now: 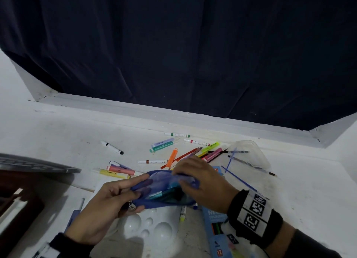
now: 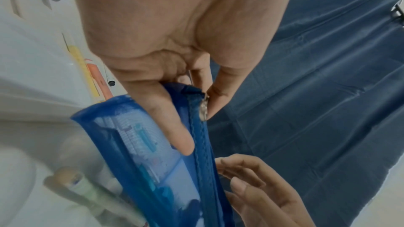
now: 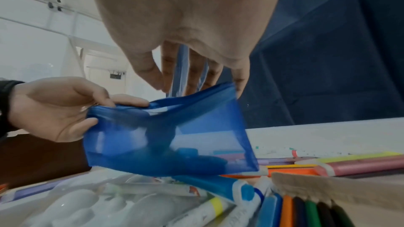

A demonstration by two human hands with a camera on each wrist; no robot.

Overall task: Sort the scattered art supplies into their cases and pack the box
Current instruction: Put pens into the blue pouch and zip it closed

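Fingers of my left hand pinch the sheer blue mesh pouch at its zip end; my right hand grips the far rim; long axis runs left-right.

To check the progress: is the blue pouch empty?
No, teal pens show through the mesh of the blue pouch; the left hand and right hand hold it.

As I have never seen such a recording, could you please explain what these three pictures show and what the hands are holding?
There is no machine: a person wears a camera on the head and one on each wrist. The head picture looks down at a table with scattered markers, a paint palette, a pencil box and a clear tub. The left hand and the right hand together hold a blue mesh pouch with pens inside. The wrist pictures show that pouch up close.
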